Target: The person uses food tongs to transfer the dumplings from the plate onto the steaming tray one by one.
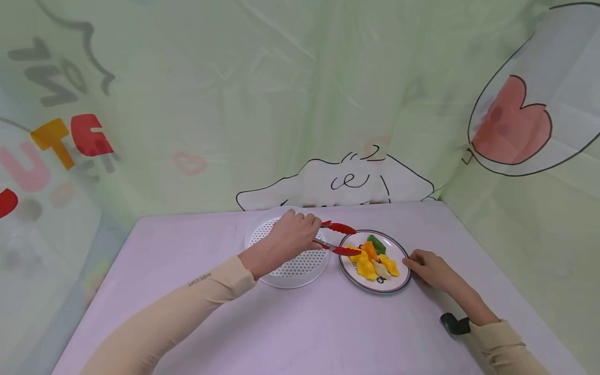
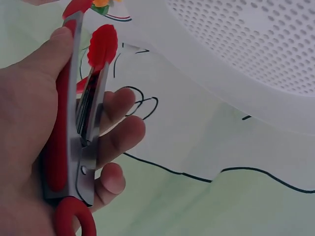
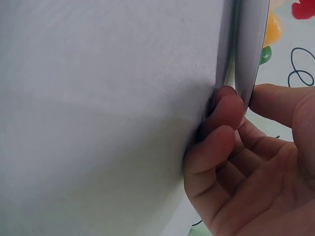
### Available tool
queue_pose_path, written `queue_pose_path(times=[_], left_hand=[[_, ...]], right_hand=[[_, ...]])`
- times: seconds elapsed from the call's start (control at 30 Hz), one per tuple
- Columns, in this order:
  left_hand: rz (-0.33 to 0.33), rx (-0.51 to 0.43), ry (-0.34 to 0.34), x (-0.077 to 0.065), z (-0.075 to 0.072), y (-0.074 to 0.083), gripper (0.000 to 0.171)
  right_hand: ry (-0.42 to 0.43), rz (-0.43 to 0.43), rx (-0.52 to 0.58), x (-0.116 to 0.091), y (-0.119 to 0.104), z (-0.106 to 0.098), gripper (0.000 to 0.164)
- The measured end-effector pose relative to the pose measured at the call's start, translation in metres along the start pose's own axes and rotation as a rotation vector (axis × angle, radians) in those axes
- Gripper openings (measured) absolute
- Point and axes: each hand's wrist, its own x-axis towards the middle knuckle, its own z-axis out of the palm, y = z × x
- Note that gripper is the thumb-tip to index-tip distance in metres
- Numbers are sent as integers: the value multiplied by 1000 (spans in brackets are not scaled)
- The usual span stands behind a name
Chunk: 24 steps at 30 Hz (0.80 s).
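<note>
My left hand (image 1: pixel 294 233) grips a pair of red-tipped metal tongs (image 1: pixel 346 251), their arms spread apart. The tongs' tips hang at the left side of a round plate (image 1: pixel 396 249) with a dark rim. On the plate lie several dumpling-shaped pieces: yellow (image 1: pixel 366 269), orange (image 1: pixel 370 251), green (image 1: pixel 376 244) and pale (image 1: pixel 382 269). Whether a tip touches a yellow piece, I cannot tell. My right hand (image 1: pixel 433 270) pinches the plate's right edge, thumb on top and fingers beneath, as the right wrist view shows. Below my left hand sits a white perforated round tray (image 1: pixel 291 283), partly hidden.
A pale lilac cloth covers the table (image 1: pixel 281 333). Printed curtains (image 1: pixel 262 104) stand behind the table and at its sides. A black strap piece (image 1: pixel 453 324) shows at the right wrist.
</note>
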Motion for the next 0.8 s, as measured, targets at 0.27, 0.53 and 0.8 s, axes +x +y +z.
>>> queue_pose_path(times=[0.27, 0.53, 0.8], left_hand=[[49, -17, -42, 10, 2, 7, 55], [63, -88, -93, 15, 8, 12, 53], [57, -128, -74, 17, 18, 13, 50]], right_hand=[[5, -7, -6, -1, -1, -1, 32], [5, 0, -1, 3, 3, 1, 32], [7, -9, -2, 4, 6, 1, 33]])
